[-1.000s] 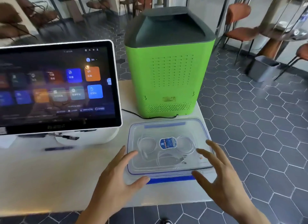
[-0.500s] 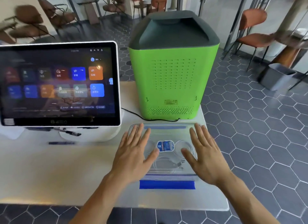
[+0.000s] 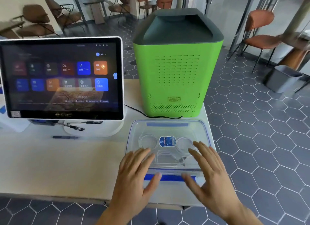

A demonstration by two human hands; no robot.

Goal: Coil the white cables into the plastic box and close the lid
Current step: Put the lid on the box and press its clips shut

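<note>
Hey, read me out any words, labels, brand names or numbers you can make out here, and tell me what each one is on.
None of it reads clearly.
Touchscreen monitor: tile captions, menu lines and bezel logo, all too blurred to read.
Blue sticker on the plastic box lid: print too small.
Yellow label on the green machine: too small.
Square code sticker on the monitor's corner: unreadable.

- Left hand (image 3: 134, 172) spread flat, palm down, fingers fanned forward, thumb pointing inward.
- Right hand (image 3: 209, 171) mirrors it, open, fingers splayed, slightly motion-blurred.
- Both bare forearms reach in from the bottom edge.
</note>
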